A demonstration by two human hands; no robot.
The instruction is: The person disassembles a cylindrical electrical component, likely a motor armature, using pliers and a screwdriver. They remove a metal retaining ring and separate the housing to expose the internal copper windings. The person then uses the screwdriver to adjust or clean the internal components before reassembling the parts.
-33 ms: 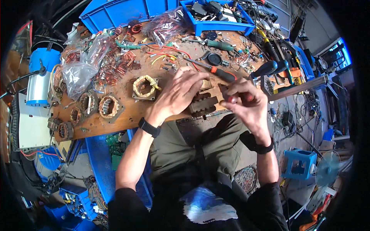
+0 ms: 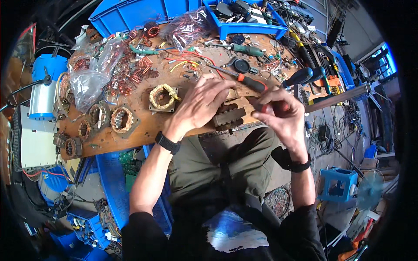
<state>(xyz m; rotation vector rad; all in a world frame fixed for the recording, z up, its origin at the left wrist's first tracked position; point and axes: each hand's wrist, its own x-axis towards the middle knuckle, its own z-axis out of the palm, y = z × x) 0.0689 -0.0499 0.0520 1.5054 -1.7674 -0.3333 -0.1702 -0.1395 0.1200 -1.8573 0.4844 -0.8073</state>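
Observation:
My left hand [image 2: 202, 101] lies palm down over the left side of a dark, slotted metal stator core [image 2: 228, 118] at the table's front edge. Its fingers curl over the far side, beside a pale plate [image 2: 232, 94]; the thumb is hidden. Right of the core, my right hand [image 2: 283, 116] is raised and closed around a small red-handled tool [image 2: 285, 105], whose thin dark end points left toward the core. The tool's kind is hard to make out. A stator with a yellowish wound coil [image 2: 162, 98] sits left of my left hand.
Several more stators [image 2: 123, 120] stand at the table's left. Stripped copper windings [image 2: 135, 76] and plastic bags [image 2: 89, 85] lie behind them. A red-and-black screwdriver [image 2: 252, 84] lies beyond my hands, near a round black object [image 2: 241, 65]. Blue crates [image 2: 250, 29] line the back.
My right hand has shifted slightly to the right, and the red handle has turned a little in its grip. My left hand stays nearly still.

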